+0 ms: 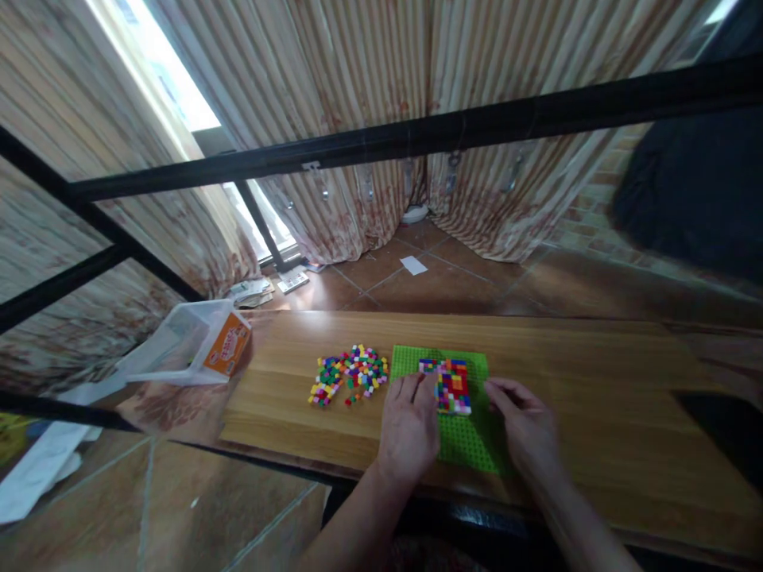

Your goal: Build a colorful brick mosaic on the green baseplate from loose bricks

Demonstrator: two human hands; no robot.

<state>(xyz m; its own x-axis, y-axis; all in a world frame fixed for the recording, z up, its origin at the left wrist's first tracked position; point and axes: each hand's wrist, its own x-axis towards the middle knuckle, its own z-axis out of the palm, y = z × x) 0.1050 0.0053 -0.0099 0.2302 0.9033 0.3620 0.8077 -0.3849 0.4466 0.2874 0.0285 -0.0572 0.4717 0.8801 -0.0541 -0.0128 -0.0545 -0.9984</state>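
A green studded baseplate [470, 453] lies on the wooden table, bearing a square patch of small multicoloured building bricks [458, 385]. My left hand [411, 421] reaches over the plate's left part, its fingers bent together at the patch's left side. Its fingertips are partly hidden, and I cannot make out what they hold. My right hand [528, 421] is at the plate's right edge, thumb and forefinger pinched together; anything between them is too small to name. Left of the plate lies a loose pile of small coloured bricks [363, 369].
A clear plastic bin [184, 345] with an orange label stands beyond the table's left end. A black metal bar [381, 147] crosses above the far side, in front of striped curtains [358, 63]. A white paper [413, 264] lies on the tiled floor.
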